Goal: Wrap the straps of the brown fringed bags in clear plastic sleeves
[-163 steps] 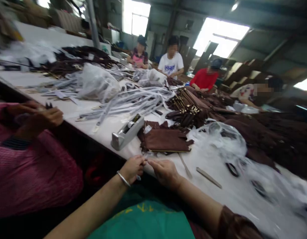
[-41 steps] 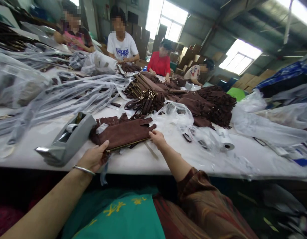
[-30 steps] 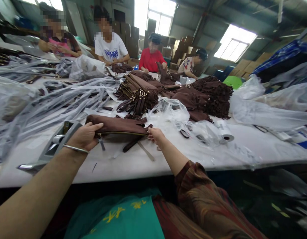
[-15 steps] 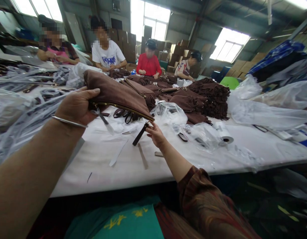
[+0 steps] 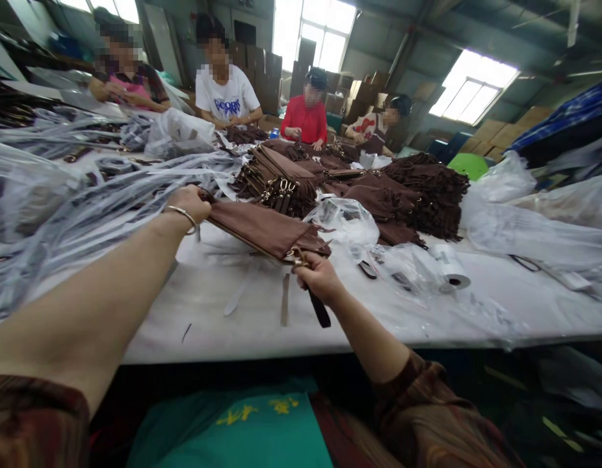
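A flat brown zippered pouch (image 5: 262, 227) is stretched between my two hands, above the white table (image 5: 159, 335). My left hand (image 5: 190, 205) is closed on its far left corner. At the near right corner, my right hand (image 5: 318, 276) pinches the brass-coloured clasp (image 5: 297, 259). A dark wrist strap (image 5: 318, 308) hangs down below that hand. The zip edge runs along the pouch's near side. Just beyond lies a stack of brown pouches (image 5: 281, 175) with metal clasps at its front.
More brown fringed pieces (image 5: 422, 195) are heaped to the right. Crumpled clear plastic (image 5: 347, 220) and a white roll (image 5: 450, 266) lie on the table. Plastic-wrapped straps (image 5: 110, 214) cover the left side. Several people work across the table, one in a red top (image 5: 303, 120).
The pouch has come down and turned flatter, its fringed end now to the right. My right hand has closed on its clasp, and the strap hangs beneath that hand.
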Demonstrator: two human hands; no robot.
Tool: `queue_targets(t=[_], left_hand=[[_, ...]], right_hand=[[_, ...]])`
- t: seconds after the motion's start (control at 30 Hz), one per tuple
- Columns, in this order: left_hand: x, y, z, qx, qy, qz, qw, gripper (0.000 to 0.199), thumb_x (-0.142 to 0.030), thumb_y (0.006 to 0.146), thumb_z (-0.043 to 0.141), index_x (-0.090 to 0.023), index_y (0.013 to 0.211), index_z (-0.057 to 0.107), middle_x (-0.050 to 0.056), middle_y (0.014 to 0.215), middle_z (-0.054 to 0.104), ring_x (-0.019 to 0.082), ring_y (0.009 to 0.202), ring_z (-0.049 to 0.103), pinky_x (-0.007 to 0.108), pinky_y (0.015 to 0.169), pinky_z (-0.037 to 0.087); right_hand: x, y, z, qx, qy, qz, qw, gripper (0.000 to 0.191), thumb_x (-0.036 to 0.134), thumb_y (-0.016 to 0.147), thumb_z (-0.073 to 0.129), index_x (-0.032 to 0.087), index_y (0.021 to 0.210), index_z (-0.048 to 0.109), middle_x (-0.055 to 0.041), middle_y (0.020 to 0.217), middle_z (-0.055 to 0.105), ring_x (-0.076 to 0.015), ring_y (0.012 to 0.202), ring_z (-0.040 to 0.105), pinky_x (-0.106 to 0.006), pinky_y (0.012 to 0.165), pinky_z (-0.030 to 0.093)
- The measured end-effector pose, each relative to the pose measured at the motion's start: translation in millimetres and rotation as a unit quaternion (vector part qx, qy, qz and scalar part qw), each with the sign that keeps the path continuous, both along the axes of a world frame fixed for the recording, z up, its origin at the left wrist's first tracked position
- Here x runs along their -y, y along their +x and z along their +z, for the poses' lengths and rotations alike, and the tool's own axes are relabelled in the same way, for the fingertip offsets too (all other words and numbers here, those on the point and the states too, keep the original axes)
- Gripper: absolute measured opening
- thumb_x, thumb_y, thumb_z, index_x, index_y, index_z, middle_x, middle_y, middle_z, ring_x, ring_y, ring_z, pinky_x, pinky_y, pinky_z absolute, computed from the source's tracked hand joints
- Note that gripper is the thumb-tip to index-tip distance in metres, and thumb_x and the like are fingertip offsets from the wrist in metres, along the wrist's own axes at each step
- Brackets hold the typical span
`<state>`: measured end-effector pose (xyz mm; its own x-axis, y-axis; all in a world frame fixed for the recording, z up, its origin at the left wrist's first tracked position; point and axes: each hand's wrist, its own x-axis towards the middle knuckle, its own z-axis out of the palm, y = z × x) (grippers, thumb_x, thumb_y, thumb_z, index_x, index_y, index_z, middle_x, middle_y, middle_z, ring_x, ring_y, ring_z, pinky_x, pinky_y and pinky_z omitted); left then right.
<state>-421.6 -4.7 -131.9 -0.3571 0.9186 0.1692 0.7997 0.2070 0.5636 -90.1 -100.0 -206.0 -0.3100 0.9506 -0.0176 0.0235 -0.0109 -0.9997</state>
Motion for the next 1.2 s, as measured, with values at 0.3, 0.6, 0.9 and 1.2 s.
queue_targets(t=[0.3, 0.6, 0.9, 1.2], left_hand=[[162.0, 96.5, -81.1, 0.280, -0.128, -0.122, 0.944, 0.030, -0.045, 0.077, 0.065, -0.017, 0.065, 0.065, 0.006, 0.066, 0.064, 0.022, 0.069, 0.062, 0.030, 0.064, 0.046], [170.0, 117.3, -117.0, 0.658, -0.251, -0.050, 0.708, 0.030, -0.039, 0.073, 0.075, -0.011, 0.074, 0.062, 0.006, 0.066, 0.062, 0.015, 0.055, 0.058, 0.024, 0.049, 0.047], [120.0, 98.6, -63.5, 0.771, -0.170, -0.095, 0.606, 0.013, -0.018, 0.091, 0.053, -0.013, 0.079, 0.053, -0.006, 0.060, 0.039, 0.000, 0.035, 0.029, 0.009, 0.031, 0.024], [83.2, 47.5, 14.6, 0.691, 0.006, -0.138, 0.709, 0.008, -0.011, 0.088, 0.054, -0.010, 0.093, 0.060, 0.009, 0.085, 0.065, -0.002, 0.038, 0.033, 0.008, 0.032, 0.028]], right_hand=[[68.3, -65.2, -59.3, -0.031, -0.220, 0.037, 0.974, 0.034, 0.022, 0.072, 0.059, 0.018, 0.105, 0.056, -0.0025, 0.086, 0.065, -0.0129, 0.054, 0.061, -0.024, 0.044, 0.050], [90.9, -55.4, -21.1, 0.312, 0.248, 0.156, 0.904, 0.026, 0.029, 0.080, 0.063, 0.021, 0.105, 0.060, -0.0068, 0.100, 0.068, -0.0225, 0.091, 0.063, -0.032, 0.082, 0.050], [21.1, -29.2, -45.9, 0.199, 0.018, -0.198, 0.960, 0.064, 0.035, 0.083, 0.060, 0.016, 0.140, 0.040, -0.0179, 0.139, 0.048, -0.0255, 0.114, 0.057, -0.041, 0.096, 0.048], [17.0, -68.9, -61.4, 0.269, 0.205, 0.023, 0.941, 0.021, 0.020, 0.082, 0.059, 0.019, 0.101, 0.070, -0.0087, 0.120, 0.064, -0.0191, 0.112, 0.059, -0.033, 0.102, 0.045]])
